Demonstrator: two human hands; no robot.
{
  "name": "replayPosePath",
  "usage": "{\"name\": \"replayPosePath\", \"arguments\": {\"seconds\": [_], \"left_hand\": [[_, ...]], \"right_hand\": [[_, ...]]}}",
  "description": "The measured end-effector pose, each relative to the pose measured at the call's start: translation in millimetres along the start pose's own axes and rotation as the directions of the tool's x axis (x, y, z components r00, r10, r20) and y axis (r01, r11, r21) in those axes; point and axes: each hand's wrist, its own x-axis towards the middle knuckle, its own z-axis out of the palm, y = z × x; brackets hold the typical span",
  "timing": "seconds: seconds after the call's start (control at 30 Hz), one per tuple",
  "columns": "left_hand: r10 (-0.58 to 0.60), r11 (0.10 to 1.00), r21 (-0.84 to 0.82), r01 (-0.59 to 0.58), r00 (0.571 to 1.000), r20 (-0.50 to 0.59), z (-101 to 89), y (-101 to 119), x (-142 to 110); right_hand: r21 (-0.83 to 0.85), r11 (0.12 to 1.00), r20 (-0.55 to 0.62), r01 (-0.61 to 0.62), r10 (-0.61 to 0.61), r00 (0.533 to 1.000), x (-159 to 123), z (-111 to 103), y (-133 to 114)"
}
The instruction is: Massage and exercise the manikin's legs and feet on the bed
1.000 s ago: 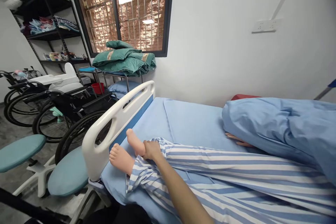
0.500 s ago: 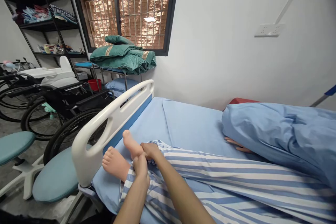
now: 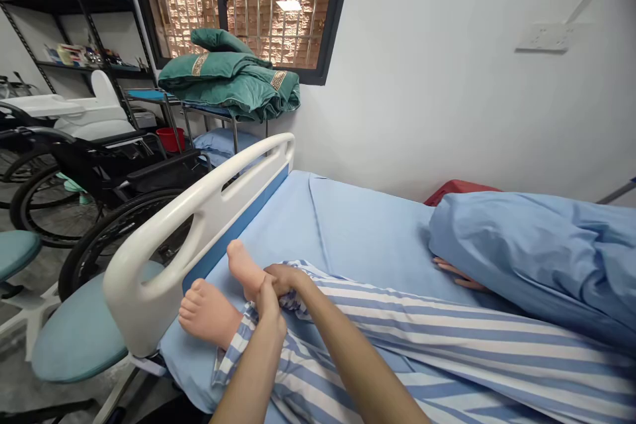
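Both of my hands are closed around the far ankle of a figure with smooth, doll-like feet lying on the bed, right by the trouser cuff. My left hand (image 3: 269,301) is on the near side of this ankle. My right hand (image 3: 284,278) wraps it from above, touching the left one. The far foot (image 3: 245,268) points up towards the footboard. Beside it lies the near foot (image 3: 209,311), untouched by my fingers. Striped blue-and-white trousers (image 3: 397,315) cover both legs. Exactly how much cloth my fingers hold is hidden.
A white footboard (image 3: 149,245) closes the bed's left end. On the right, a blue quilt (image 3: 527,245) covers the upper body, with a hand (image 3: 460,275) showing under its edge. Wheelchairs (image 3: 134,192), a stool (image 3: 84,324) and green folded bedding (image 3: 233,79) stand beyond.
My view has shifted slightly down and forward, so the footboard looks nearer. My hands keep their hold at the ankle, with the left hand a little closer to the foot.
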Motion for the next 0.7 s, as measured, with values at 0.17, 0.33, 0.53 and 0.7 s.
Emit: {"name": "replayPosePath", "arguments": {"seconds": [0.17,0.33,0.53,0.7], "left_hand": [[0.007,0.992,-0.127,-0.012,0.999,-0.039,0.2,-0.8,-0.9],[0.078,0.988,-0.137,-0.077,0.997,-0.001,-11.3,4.9,-3.6],[0.183,0.983,-0.038,-0.181,0.982,0.052,-23.7,11.7,-6.9],[0.206,0.977,-0.07,-0.203,0.978,0.038,-33.3,19.6,-7.4]], "right_hand": [[-0.039,0.998,-0.103,0.042,-0.046,0.994,-12.2,7.0,-3.3],[-0.108,0.989,-0.361,-0.099,0.054,0.931,-31.9,24.0,-20.4],[-0.089,0.972,-0.443,-0.218,0.158,0.882,-40.2,34.0,-38.8],[-0.072,0.974,-0.394,-0.214,0.17,0.903,-41.7,26.6,-38.7]]}}
